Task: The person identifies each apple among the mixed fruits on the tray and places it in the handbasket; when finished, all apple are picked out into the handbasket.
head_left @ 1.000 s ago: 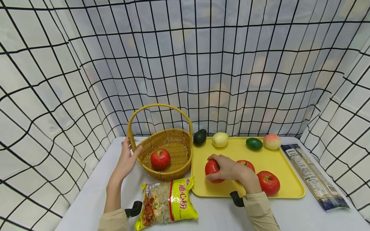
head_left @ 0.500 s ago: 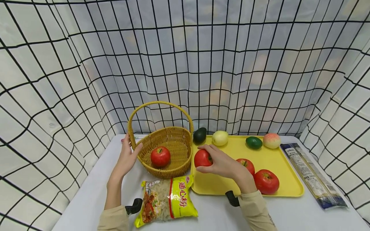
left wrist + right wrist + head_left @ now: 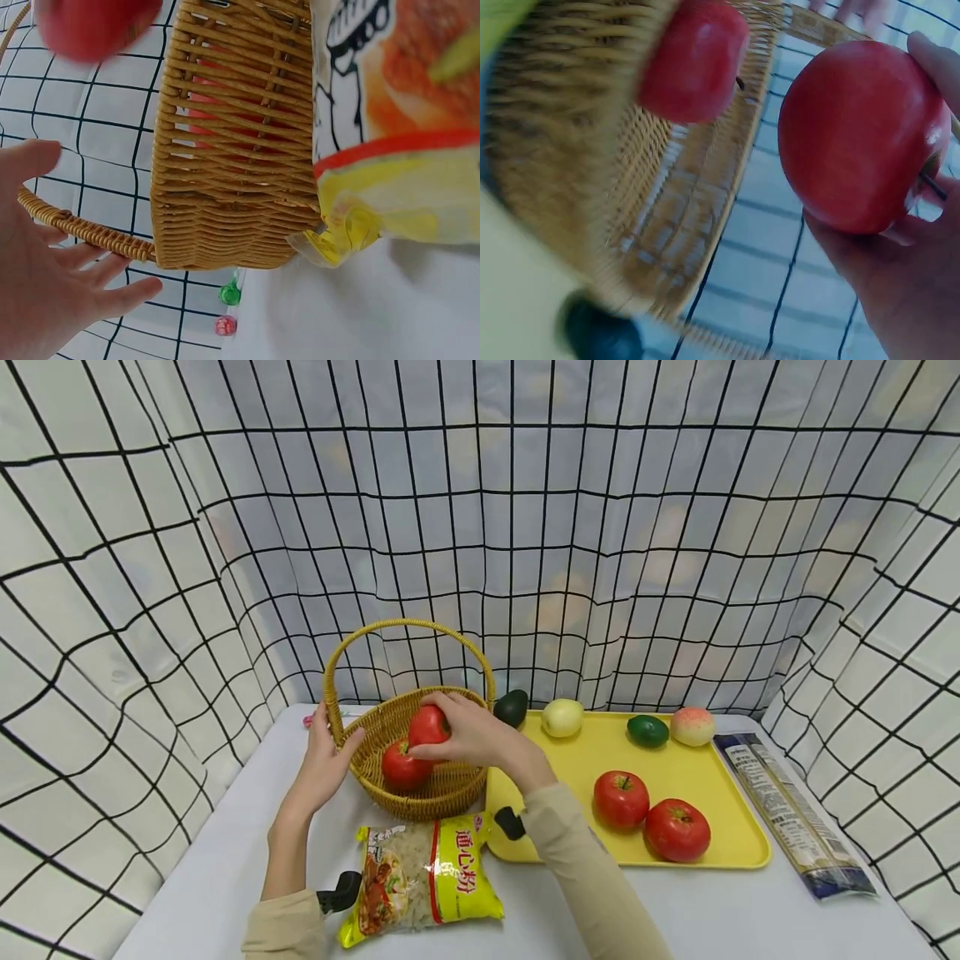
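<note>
A red apple [image 3: 429, 725] is in my right hand [image 3: 480, 735], thumb and fingers gripping it over the wicker basket [image 3: 450, 802]. In the right wrist view the held apple [image 3: 855, 135] shows its dark stem beside the palm. Another red apple [image 3: 401, 770] lies inside the basket, partly covered by the held one in the head view. My left hand [image 3: 324, 768] is at the basket's left side, its thumb apart from the fingers. The left wrist view shows its straight fingers [image 3: 79, 259] against the basket handle [image 3: 97, 232].
Right of the basket is a yellow tray [image 3: 555, 852] with two red apples [image 3: 649, 815]. Along its back lie a dark avocado [image 3: 512, 708], yellow-green fruit [image 3: 562, 717], green fruit [image 3: 647, 731] and peach [image 3: 692, 726]. A pasta bag [image 3: 423, 877] lies in front; a long packet [image 3: 795, 814] lies right.
My right hand has carried the apple leftward from over the tray to above the basket. The left hand stays by the handle. The view has shifted slightly.
</note>
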The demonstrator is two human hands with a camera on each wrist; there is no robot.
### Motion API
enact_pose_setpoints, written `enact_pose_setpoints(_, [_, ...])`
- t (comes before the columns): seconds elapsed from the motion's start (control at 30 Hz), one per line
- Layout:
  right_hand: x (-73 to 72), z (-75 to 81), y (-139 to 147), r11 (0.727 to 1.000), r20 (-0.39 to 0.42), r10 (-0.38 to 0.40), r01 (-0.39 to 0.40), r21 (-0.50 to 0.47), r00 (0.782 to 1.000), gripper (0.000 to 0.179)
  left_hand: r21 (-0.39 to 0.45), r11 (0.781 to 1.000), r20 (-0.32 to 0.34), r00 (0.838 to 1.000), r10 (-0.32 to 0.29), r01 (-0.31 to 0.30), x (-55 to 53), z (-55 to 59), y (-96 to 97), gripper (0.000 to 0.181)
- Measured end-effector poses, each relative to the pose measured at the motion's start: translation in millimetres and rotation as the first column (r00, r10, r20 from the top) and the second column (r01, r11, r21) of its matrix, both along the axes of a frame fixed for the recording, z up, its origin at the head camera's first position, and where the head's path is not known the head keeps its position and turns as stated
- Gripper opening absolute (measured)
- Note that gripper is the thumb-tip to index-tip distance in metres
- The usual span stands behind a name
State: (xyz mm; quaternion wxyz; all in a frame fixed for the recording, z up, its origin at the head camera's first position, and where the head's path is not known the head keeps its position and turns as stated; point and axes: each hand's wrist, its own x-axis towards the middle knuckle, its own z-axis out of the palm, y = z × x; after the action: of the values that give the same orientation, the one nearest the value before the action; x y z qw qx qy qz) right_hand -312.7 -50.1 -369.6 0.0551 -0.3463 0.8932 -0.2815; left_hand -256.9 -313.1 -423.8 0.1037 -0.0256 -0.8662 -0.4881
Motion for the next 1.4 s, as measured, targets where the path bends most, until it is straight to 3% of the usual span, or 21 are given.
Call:
enact_pose_setpoints(0.13, [-19.9, 8.9, -43.9, 0.994, -0.005, 0.046, -0.046, 0.099, 0.999, 0.078, 0.006, 1.000, 0.008, 1.000, -0.009, 0.009, 2.2, 0.1, -0.5, 0.083])
enact_pose_setpoints(0.27, [-29.2, 8.9, -72.7, 0.986, 0.016, 0.067, -0.069, 0.153, 0.998, 0.082, 0.032, 0.999, 0.025, 1.000, -0.017, 0.016, 5.8, 0.5, 2.2, 0.076])
enact_pose_setpoints(0.43, [-41.8, 4.7, -99.1, 0.968, 0.040, 0.053, -0.061, 0.245, 0.998, 0.088, 0.086, 0.996, 0.068, 0.997, -0.024, 0.018, 4.4, 4.8, 2.3, 0.075])
enact_pose_setpoints(0.63, [-45.8, -7.7, -122.6, 0.943, 0.027, 0.047, -0.054, 0.327, 0.999, 0.088, 0.091, 0.996, 0.051, 0.998, -0.022, 0.017, 4.8, 4.2, 5.7, 0.073])
enact_pose_setpoints(0.93, [-36.6, -19.0, -134.0, 0.899, 0.052, 0.004, -0.027, 0.438, 0.999, 0.088, 0.094, 0.995, 0.027, 0.999, -0.027, 0.024, 4.9, 7.0, 5.0, 0.074])
enact_pose_setpoints(1.13, [-37.4, -24.1, -128.4, 0.892, 0.082, -0.032, -0.009, 0.453, 0.996, 0.087, 0.074, 0.997, 0.006, 1.000, -0.016, 0.015, 5.6, 8.5, 5.2, 0.075])
enact_pose_setpoints(1.4, [-36.8, -25.6, -125.9, 0.872, 0.132, -0.046, -0.024, 0.489, 0.990, 0.088, 0.063, 0.998, 0.025, 1.000, -0.010, 0.008, 7.3, 8.2, 5.4, 0.077])
